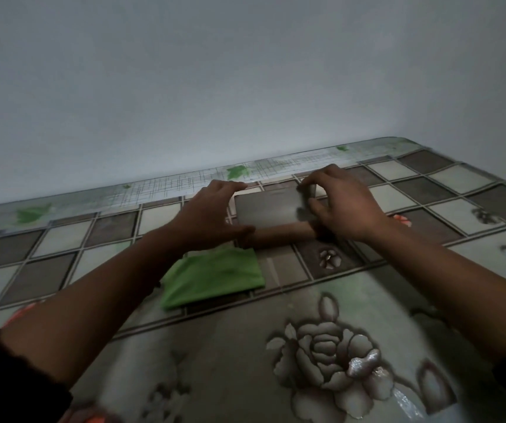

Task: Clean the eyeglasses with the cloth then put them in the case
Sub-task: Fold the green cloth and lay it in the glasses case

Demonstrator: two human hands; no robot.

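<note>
A grey glasses case (268,210) stands on the table near the far wall, its lid raised over a brownish lower half (279,235). My left hand (212,215) grips the case's left end, thumb low and fingers over the top. At the right end my right hand (341,203) pinches the lid's upper corner. A folded green cloth (215,277) lies flat on the table just in front of the case, partly under my left forearm. The eyeglasses are not visible; the inside of the case is hidden.
The table carries a patterned cover (322,355) with checks and large roses. A plain pale wall (245,87) rises right behind the case. The table's right corner (490,175) falls away at the far right.
</note>
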